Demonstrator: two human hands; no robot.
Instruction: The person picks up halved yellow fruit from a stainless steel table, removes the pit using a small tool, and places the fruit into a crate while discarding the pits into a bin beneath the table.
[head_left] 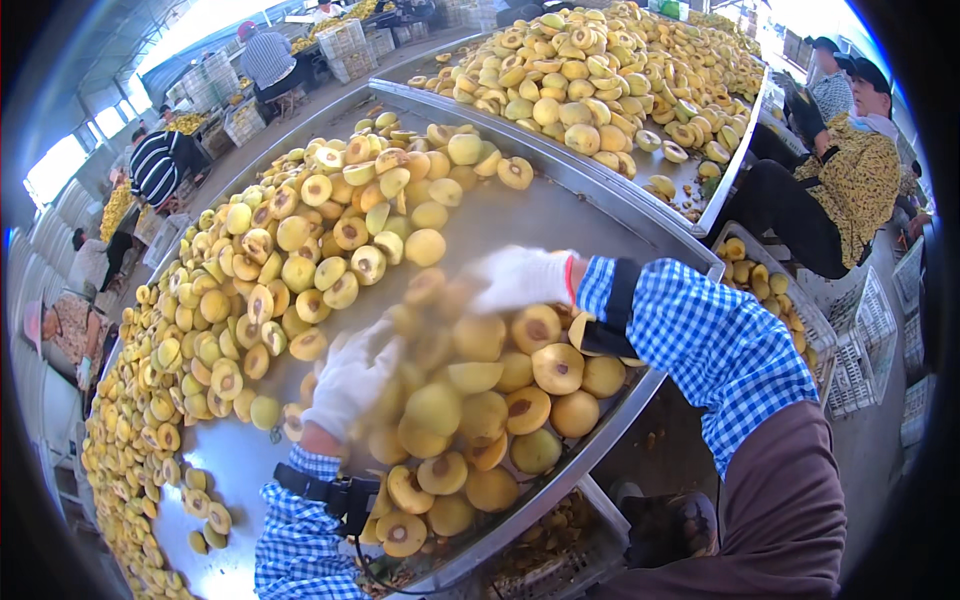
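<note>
Long metal counter (560, 215) runs away from the near edge, with a raised rim. A second counter (690, 180) beyond it is heaped with more fruit. Halved yellow peaches (300, 250) cover the left side and far end; a smaller pile of peach halves (480, 400) sits at the near right edge, between the two hands. A crate (570, 560) stands below that near edge. Left hand (350, 375), white glove, lies spread with fingers loose on the left side of the pile, gripping nothing. Right hand (520, 278), white glove, rests open on the pile's far side; blurred, so I cannot tell if it is grasping anything. Blue check sleeves (700, 335) on both arms.
</note>
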